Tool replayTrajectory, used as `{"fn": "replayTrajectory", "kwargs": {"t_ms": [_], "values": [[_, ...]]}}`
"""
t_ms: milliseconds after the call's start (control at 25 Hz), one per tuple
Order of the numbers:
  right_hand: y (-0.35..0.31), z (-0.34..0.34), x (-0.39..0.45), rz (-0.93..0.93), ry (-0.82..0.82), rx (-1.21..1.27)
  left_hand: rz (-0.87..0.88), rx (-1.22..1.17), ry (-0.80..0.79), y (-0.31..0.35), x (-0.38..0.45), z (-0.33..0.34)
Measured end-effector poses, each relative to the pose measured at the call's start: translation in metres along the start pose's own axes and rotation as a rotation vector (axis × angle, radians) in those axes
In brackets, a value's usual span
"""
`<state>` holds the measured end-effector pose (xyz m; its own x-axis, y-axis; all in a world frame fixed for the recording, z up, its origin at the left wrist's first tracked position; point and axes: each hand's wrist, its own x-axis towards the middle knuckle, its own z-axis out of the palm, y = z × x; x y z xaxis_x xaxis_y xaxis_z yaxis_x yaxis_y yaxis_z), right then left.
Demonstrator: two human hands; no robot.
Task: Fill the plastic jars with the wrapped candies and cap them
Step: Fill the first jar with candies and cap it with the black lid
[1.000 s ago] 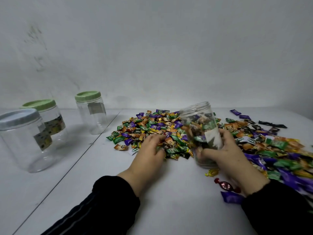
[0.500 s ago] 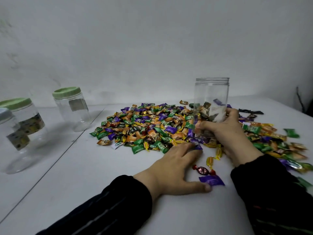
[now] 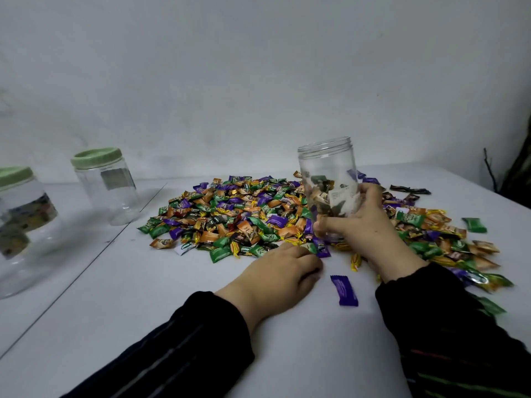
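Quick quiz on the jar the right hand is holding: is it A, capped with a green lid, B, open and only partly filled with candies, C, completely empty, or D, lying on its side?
B: the jar in the right hand stands upright with a bare open rim and candies only in its lower part.

White table (image 3: 287,354) — candy heap (image 3: 244,216), stray purple candy (image 3: 344,290), perhaps three capped jars (image 3: 106,185) left.

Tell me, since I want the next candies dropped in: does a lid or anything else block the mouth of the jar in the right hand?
Nothing visible does. The open jar held by the right hand has no lid, and its mouth is uncovered.
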<state>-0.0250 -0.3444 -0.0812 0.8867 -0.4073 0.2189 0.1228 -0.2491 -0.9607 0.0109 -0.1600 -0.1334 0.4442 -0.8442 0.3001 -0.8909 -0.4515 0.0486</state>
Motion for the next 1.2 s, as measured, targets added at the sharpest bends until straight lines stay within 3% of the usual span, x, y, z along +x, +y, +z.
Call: {"fn": "replayTrajectory", "kwargs": {"t_ms": [240, 400, 640, 800, 1000, 1200], "values": [[0.003, 0.004, 0.000, 0.006, -0.070, -0.074, -0.192, 0.177, -0.061, -0.026, -0.009, -0.015], [0.000, 0.004, -0.007, 0.005, -0.130, -0.191, -0.285, 0.089, 0.028, -0.041, -0.011, -0.017], [-0.007, 0.011, -0.011, -0.117, -0.210, -0.516, -0.759, -0.879, 0.567, -0.047, -0.028, -0.042], [-0.005, 0.026, -0.013, -0.165, -0.332, -0.635, -0.891, -1.300, 0.855, -0.046, -0.027, -0.060], [-0.007, 0.040, -0.019, -0.222, -0.395, -0.693, -0.926, -1.167, 1.042, -0.042, -0.029, -0.066], [-0.010, 0.041, -0.027, -0.204, -0.403, -0.713, -0.874, -0.978, 1.046, -0.043, -0.036, -0.070]]}}
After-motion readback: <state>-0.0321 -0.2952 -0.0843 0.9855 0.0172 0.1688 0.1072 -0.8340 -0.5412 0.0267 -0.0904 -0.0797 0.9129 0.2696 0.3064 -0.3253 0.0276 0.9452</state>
